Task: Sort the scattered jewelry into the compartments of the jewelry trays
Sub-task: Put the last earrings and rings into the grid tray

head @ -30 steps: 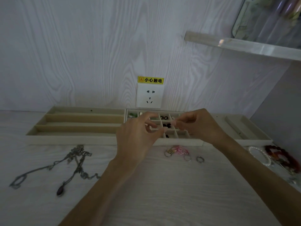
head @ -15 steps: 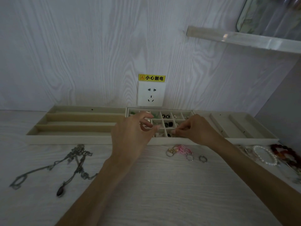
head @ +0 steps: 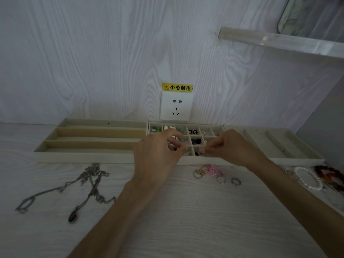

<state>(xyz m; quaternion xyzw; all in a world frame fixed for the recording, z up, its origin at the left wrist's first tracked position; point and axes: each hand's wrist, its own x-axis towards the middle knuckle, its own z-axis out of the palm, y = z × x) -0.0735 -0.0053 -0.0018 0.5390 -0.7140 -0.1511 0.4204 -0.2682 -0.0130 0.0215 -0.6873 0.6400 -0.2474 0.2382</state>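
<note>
Jewelry trays sit in a row along the back edge of the tabletop (head: 167, 220), against the wall. The middle tray (head: 202, 159), split into small square compartments, holds small pieces: dark studs, pale and green bits. Both hands hover over its front rows. The left hand (head: 158, 155) has its fingers curled, thumb and forefinger pinched together on something tiny and dark; what it is cannot be told. The right hand (head: 230, 148) also pinches at its fingertips, above a front compartment, though whether anything is between them is unclear. The long-slot tray (head: 89, 144) lies to the left, and another slotted tray (head: 279, 146) to the right. Just in front of the middle tray lie loose rings (head: 219, 175) with a pink piece among them. Tangled chain necklaces (head: 89, 183) lie toward the left edge; a pearl bracelet (head: 309, 179) and a red bead bracelet (head: 329, 174) lie near the right edge.
</note>
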